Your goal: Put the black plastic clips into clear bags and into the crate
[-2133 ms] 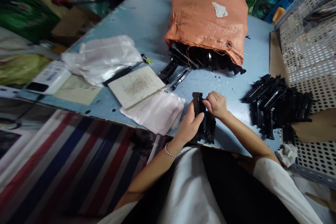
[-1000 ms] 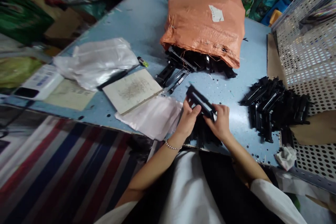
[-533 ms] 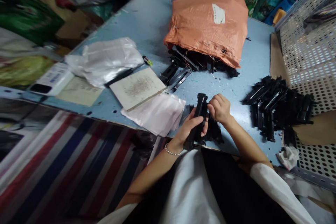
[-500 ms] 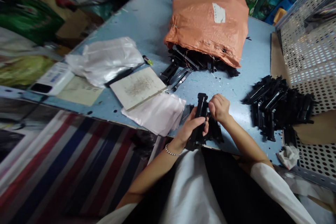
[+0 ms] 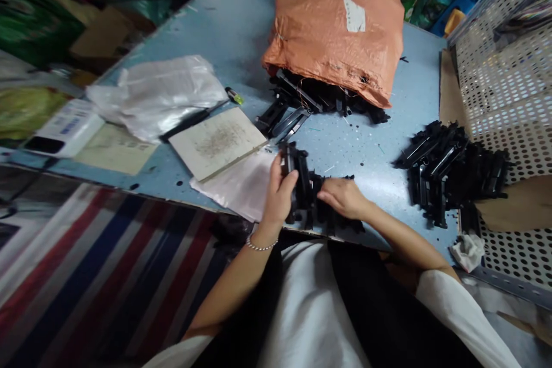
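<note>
A long black plastic part (image 5: 292,175) stands roughly upright in my left hand (image 5: 278,198), with the thumb across its near face. My right hand (image 5: 342,196) is closed just to the right, its fingertips against the black parts at the table's front edge; what they pinch is hidden. More black plastic parts (image 5: 345,221) lie under and beside my right hand. Farther off, an orange woven sack (image 5: 332,40) lies with similar black parts (image 5: 284,112) spilling from its mouth. A heap of black parts (image 5: 444,167) sits on the right.
On the blue table (image 5: 224,29), a pale board (image 5: 218,141) and clear plastic bags (image 5: 159,95) lie to the left. A white box (image 5: 64,126) is at the far left. A perforated metal panel (image 5: 504,80) borders the right side, near a crumpled white tissue (image 5: 468,252).
My left hand has moved left with the black plastic part. My right hand has come down from the part's upper end to the black parts at the table edge. The view has shifted slightly.
</note>
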`<state>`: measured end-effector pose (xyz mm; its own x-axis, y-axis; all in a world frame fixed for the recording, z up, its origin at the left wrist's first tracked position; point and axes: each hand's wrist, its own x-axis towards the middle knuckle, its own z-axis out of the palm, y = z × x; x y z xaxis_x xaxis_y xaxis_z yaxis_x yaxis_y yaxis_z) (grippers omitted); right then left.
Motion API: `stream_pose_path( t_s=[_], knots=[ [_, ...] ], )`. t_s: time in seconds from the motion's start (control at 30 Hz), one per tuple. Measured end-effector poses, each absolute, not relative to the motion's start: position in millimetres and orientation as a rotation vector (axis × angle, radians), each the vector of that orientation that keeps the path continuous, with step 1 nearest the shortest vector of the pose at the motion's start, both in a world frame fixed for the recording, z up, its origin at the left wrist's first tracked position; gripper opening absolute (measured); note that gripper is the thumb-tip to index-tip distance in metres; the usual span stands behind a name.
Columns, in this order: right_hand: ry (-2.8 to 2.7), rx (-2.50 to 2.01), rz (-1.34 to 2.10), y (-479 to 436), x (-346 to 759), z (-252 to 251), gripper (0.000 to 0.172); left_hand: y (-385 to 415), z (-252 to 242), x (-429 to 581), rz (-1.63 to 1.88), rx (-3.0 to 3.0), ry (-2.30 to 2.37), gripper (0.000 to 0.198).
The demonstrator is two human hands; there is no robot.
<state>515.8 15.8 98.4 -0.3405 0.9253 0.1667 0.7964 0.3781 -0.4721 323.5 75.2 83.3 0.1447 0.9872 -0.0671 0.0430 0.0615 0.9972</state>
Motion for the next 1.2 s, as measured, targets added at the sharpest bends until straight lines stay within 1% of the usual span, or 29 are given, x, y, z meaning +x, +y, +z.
stream_pose_path(
  t_s=[0.07, 0.17, 0.2, 0.27, 0.37, 0.47, 0.53, 0.63, 0.67, 0.73, 0.77, 0.8, 0.83, 0.87, 0.9, 0.93, 1.0, 1.03, 1.07, 1.1, 1.13, 1.2],
  knots=[
    [-2.023, -1.767, 0.46, 57.1, 539.4, 97.5, 0.042, 76.6, 66.6, 308.0, 0.979, 1.331, 1.283, 0.047],
    [-1.491, -2.294, 0.31, 128.9, 579.7, 94.0, 0.029, 67.0, 38.0, 302.2, 0.809, 1.544, 1.339, 0.041],
    [-1.359, -2.372, 0.307, 149.9, 590.6, 92.7, 0.026, 60.8, 29.7, 305.9, 0.79, 1.629, 1.329, 0.042],
    [-1.191, -2.39, 0.403, 181.0, 605.9, 91.1, 0.023, 47.6, 17.7, 317.5, 0.802, 1.781, 1.318, 0.046],
    [-1.147, -2.289, 0.516, 195.3, 614.9, 93.2, 0.015, 35.5, 14.7, 330.9, 0.807, 1.902, 1.319, 0.05],
    [-1.152, -2.154, 0.59, 173.1, 612.6, 98.8, 0.011, 40.3, 27.4, 331.3, 0.888, 1.848, 1.251, 0.048],
    [-1.129, -2.06, 0.7, 140.7, 602.7, 101.9, 0.016, 50.9, 40.5, 332.6, 0.961, 1.626, 1.152, 0.046],
    [-1.069, -1.908, 0.952, 74.0, 571.9, 101.9, 0.025, 69.3, 61.9, 349.6, 0.932, 0.976, 0.855, 0.052],
    [-1.046, -1.806, 1.086, 50.2, 559.0, 100.6, 0.028, 74.2, 69.1, 358.6, 0.88, 0.752, 0.726, 0.056],
    [-0.816, -1.229, 1.666, 6.5, 535.3, 97.0, 0.037, 80.4, 83.0, 376.3, 0.773, 0.435, 0.491, 0.063],
    [-0.752, -1.057, 1.85, -11.4, 526.8, 95.6, 0.041, 81.2, 89.4, 383.1, 0.739, 0.36, 0.403, 0.064],
    [-0.731, -0.96, 1.988, -25.7, 521.7, 95.4, 0.043, 80.5, 95.1, 387.6, 0.719, 0.332, 0.34, 0.063],
    [-0.784, -0.969, 2.086, -36.1, 520.4, 96.9, 0.044, 78.4, 99.9, 389.6, 0.707, 0.34, 0.301, 0.062],
    [-0.899, -1.074, 2.114, -42.6, 522.6, 100.7, 0.044, 75.3, 103.6, 389.1, 0.698, 0.373, 0.288, 0.062],
    [-1.052, -1.249, 2.048, -45.4, 527.7, 106.9, 0.045, 71.4, 106.2, 386.5, 0.698, 0.427, 0.306, 0.062],
    [-1.213, -1.457, 1.869, -45.0, 534.7, 115.4, 0.045, 67.0, 107.9, 382.6, 0.715, 0.499, 0.354, 0.062],
    [-1.487, -1.785, 1.249, -36.6, 549.0, 135.9, 0.044, 57.6, 109.6, 373.0, 0.777, 0.669, 0.508, 0.06],
    [-1.595, -1.843, 0.9, -29.5, 554.1, 145.8, 0.044, 53.1, 110.5, 368.6, 0.812, 0.755, 0.593, 0.06],
    [-1.707, -1.834, 0.597, -21.2, 557.1, 153.9, 0.045, 48.9, 111.7, 364.9, 0.837, 0.837, 0.668, 0.061],
    [-1.839, -1.779, 0.366, -12.2, 557.7, 159.5, 0.045, 45.0, 113.4, 362.1, 0.846, 0.912, 0.725, 0.063],
    [-1.981, -1.698, 0.203, -2.8, 556.3, 162.3, 0.046, 41.6, 115.5, 360.0, 0.842, 0.973, 0.763, 0.064],
    [-2.215, -1.537, 0.039, 14.4, 549.2, 160.3, 0.049, 36.8, 119.4, 357.6, 0.82, 1.05, 0.804, 0.067]
  ],
)
